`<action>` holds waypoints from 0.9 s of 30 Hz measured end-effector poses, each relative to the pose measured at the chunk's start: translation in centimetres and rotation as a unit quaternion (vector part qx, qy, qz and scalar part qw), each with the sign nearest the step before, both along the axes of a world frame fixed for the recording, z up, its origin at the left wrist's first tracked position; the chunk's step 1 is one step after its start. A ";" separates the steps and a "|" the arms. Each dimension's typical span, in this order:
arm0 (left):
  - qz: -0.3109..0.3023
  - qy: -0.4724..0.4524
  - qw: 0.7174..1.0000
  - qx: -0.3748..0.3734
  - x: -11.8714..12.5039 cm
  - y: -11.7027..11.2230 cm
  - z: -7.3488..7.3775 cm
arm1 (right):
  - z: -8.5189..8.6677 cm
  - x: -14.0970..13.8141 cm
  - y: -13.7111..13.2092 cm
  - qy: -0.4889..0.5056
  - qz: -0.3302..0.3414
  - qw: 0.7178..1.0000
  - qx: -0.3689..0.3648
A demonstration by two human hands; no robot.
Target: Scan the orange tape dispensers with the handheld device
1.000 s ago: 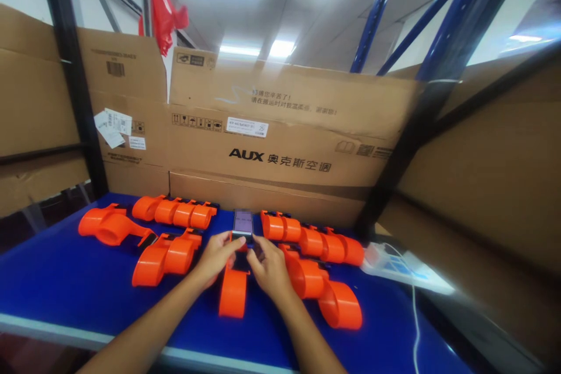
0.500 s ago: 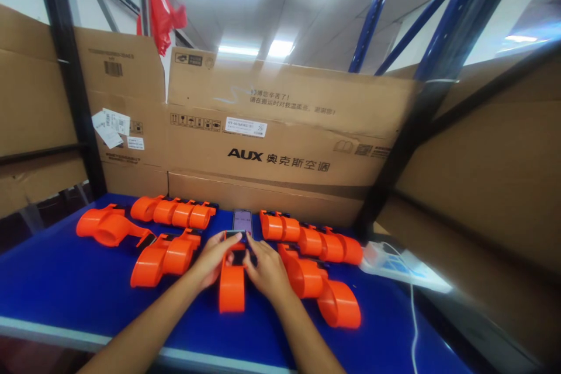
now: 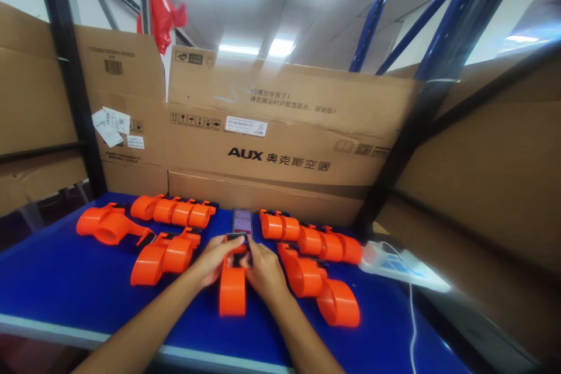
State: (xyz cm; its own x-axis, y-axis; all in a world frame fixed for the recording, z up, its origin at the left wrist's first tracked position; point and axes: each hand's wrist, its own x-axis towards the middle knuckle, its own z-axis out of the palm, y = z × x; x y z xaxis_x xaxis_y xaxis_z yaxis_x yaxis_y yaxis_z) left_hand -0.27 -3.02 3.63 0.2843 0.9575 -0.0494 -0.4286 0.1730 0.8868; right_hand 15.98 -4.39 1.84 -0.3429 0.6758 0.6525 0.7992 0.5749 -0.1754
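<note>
An orange plastic device with a black end lies lengthwise on the blue table, between my hands. My left hand grips its far end from the left, fingers curled over the black part. My right hand presses against the same end from the right, fingers closed on it. A phone with a lit screen lies flat just beyond the device.
Several more orange devices lie in rows left and right of my hands. Cardboard boxes wall the back and sides. A white power strip with a cable sits at the right. Black and blue rack posts stand around.
My hands drew slightly closer together on the device's black end, and the device shifted a little toward me. The rest stayed put.
</note>
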 end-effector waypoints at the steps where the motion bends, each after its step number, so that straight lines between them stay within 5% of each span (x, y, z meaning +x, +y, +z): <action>1: -0.002 -0.001 1.000 0.002 0.0 0.0 0.0 | 0.0 0.0 0.0 0.003 0.001 1.000 0.002; 10: 0.049 0.022 0.998 0.023 -0.2 0.5 -0.1 | 2.3 1.9 0.3 0.098 0.105 0.988 -0.056; 23: 0.007 0.070 0.996 0.060 -0.2 0.3 -0.1 | 2.0 1.3 0.1 0.224 0.051 0.968 -0.102; 27: 0.041 0.056 0.997 0.046 -0.3 0.5 0.0 | 1.6 1.3 0.8 0.283 0.018 0.950 -0.131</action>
